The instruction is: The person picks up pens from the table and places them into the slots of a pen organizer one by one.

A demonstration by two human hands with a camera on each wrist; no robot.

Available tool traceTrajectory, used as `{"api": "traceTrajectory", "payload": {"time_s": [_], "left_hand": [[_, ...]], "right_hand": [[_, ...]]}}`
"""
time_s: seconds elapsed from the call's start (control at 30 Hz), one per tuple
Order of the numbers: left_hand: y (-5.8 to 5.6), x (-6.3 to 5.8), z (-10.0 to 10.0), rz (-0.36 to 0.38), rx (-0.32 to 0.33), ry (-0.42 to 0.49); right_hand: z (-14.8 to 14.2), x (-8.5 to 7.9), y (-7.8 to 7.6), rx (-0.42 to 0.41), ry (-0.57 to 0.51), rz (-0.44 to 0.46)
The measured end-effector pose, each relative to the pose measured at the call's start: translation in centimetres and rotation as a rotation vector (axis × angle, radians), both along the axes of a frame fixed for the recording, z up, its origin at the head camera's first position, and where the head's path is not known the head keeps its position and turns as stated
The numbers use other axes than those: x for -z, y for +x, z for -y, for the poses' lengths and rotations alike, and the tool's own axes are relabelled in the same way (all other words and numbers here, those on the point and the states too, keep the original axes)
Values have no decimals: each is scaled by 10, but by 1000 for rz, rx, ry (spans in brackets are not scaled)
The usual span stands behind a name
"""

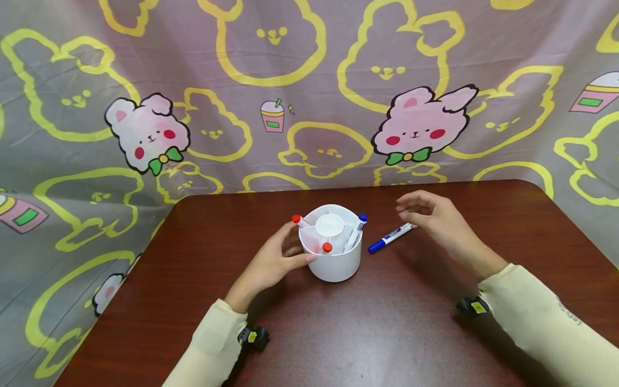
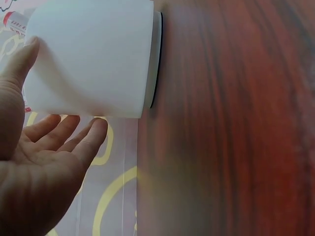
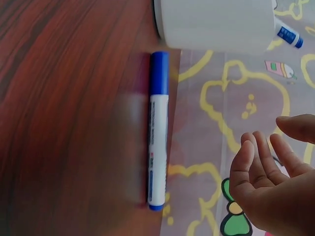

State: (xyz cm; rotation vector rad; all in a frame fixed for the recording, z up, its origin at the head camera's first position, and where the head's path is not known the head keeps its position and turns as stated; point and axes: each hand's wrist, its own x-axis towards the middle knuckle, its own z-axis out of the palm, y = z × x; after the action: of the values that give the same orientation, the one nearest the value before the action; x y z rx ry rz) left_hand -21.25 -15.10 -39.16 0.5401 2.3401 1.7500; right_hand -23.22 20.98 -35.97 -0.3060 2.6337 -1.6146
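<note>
A round white pen holder [image 1: 333, 267] with divided compartments stands upright on the table. My left hand [image 1: 266, 263] holds its left side, the thumb on the front wall near the rim and the fingers round the side. Two red-capped markers [image 1: 326, 248] and a blue-capped marker [image 1: 357, 232] stand tilted inside it. To the right of the holder, a white marker with a blue cap [image 3: 158, 142] lies on the table. Over that marker's far end hovers my right hand [image 1: 442, 223], fingers loosely bent, holding nothing; the right wrist view shows it apart from the marker.
The dark brown wooden table [image 1: 338, 333] reaches back to a curtain [image 1: 319, 107] printed with cartoon animals, which hangs behind and along the sides. Small black devices [image 1: 253, 337] are strapped at both wrists.
</note>
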Motion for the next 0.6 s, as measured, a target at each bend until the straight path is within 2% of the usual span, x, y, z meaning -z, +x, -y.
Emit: {"api": "traceTrajectory", "payload": {"time_s": [0.37, 0.6], "left_hand": [[2, -2, 3, -10, 0, -1], [2, -2, 5, -8, 14, 19]], "right_hand": [[-16, 10, -5, 10, -41, -16], [-20, 13, -8, 7, -61, 5]]}}
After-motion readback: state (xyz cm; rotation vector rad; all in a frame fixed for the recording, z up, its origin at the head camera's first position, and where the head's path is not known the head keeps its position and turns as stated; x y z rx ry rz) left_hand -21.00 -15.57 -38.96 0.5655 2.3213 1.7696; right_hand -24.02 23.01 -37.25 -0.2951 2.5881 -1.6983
